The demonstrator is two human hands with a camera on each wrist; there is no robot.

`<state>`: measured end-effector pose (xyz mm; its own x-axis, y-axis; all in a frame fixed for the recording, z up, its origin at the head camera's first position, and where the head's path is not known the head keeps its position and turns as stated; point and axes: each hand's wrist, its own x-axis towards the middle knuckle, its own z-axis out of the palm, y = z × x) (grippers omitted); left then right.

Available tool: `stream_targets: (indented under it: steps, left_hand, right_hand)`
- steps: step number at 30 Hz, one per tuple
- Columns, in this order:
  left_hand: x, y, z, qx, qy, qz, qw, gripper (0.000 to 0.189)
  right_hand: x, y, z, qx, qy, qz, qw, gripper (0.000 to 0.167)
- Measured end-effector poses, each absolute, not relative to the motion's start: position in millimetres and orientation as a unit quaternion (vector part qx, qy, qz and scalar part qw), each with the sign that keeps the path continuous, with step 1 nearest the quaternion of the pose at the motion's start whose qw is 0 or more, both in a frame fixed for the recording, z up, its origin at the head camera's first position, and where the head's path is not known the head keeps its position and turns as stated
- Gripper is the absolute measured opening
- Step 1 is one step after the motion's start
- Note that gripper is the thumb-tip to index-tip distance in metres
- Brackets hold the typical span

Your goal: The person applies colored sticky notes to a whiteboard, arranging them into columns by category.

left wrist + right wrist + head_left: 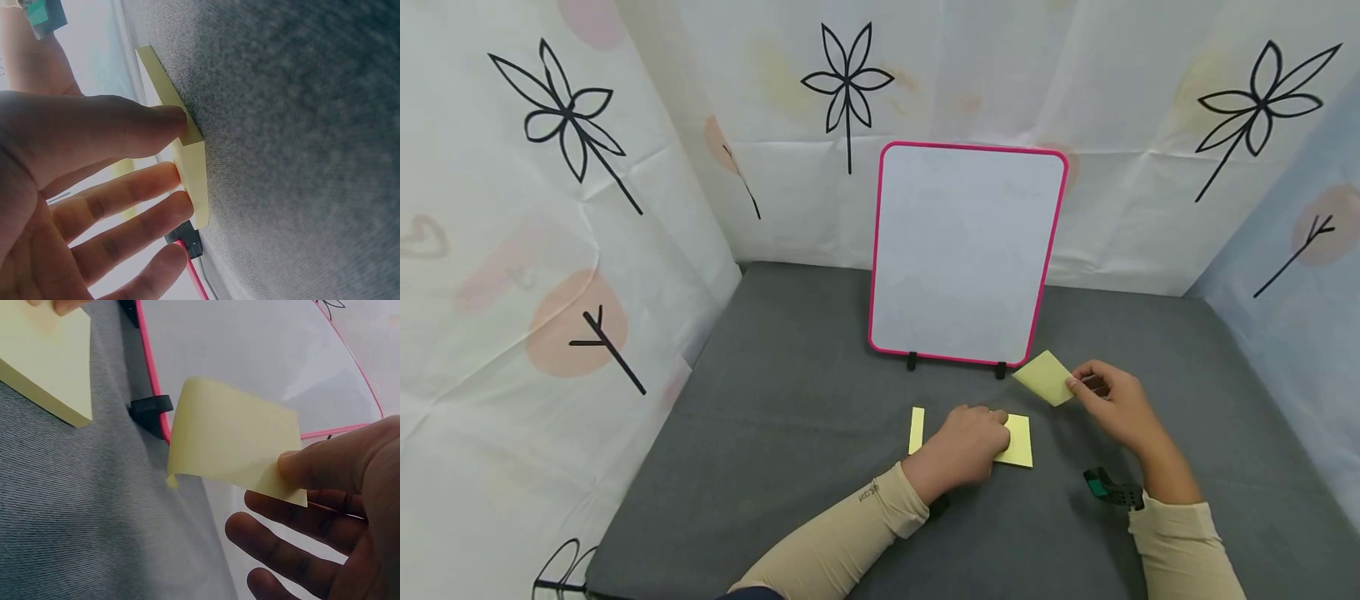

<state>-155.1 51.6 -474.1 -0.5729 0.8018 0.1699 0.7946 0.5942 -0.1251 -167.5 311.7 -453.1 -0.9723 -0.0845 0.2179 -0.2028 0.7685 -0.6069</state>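
Observation:
A pad of yellow sticky notes (1018,442) lies on the grey tabletop, partly under my left hand (970,444). In the left wrist view, the thumb and fingertips grip the edges of this thick pad (199,181). My right hand (1116,406) is raised to the right of the pad and pinches a single yellow sticky note (1047,379) between thumb and fingers. In the right wrist view the loose note (234,437) bows, with its far end curled. A narrow yellow strip (917,430) lies left of my left hand.
A whiteboard (966,250) with a pink frame stands upright behind the hands on small black feet (912,361). Fabric walls with drawn leaves (847,79) enclose the table (775,375) at the back and sides. A dark band with a green patch (1112,490) sits at the right wrist.

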Motion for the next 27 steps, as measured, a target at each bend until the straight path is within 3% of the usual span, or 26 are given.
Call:
stream_targets:
  steps: [7, 19, 27]
  left_hand:
    - [-155, 51, -475, -0.452, -0.885, 0.016, 0.112, 0.039]
    - [-155, 50, -475, -0.45, -0.884, 0.013, 0.126, 0.043]
    - [-156, 51, -475, -0.447, -0.89, 0.001, 0.09, 0.037]
  right_hand:
    - [-169, 314, -445, 0.078, -0.935, 0.331, 0.1, 0.017]
    - [-176, 315, -442, 0.102, -0.922, 0.335, 0.164, 0.01]
    - [-184, 310, -434, 0.121, -0.922, 0.317, 0.187, 0.008]
